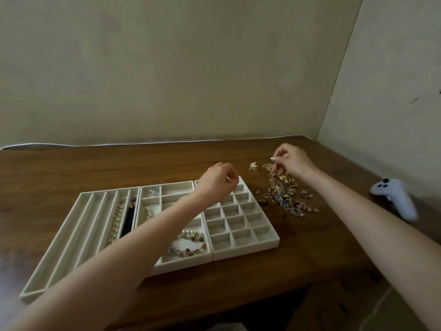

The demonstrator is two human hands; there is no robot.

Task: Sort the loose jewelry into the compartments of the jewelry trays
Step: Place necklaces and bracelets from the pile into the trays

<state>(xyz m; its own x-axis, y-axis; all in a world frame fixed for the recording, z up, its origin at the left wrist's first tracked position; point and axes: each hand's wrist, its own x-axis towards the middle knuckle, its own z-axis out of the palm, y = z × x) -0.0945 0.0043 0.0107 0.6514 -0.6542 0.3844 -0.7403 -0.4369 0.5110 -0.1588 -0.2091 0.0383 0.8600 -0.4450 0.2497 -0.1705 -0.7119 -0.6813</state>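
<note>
Left of the grid tray [241, 225], butted right up to it, the middle tray [167, 265] has beaded bracelets [191, 244] in it, and the slotted tray [78, 225] sits further left again. The left hand [218, 181] hangs over the grid tray's far corner with fingers curled, honestly can't tell if that grip has anything in it. Just right of the grid tray, the loose jewelry pile [286, 199] is on the bench [71, 168]. The right hand [292, 161] has its grip pinched on a thin strand [274, 181] dangling into the pile. Well right of the grid tray: a white controller [393, 197].
</note>
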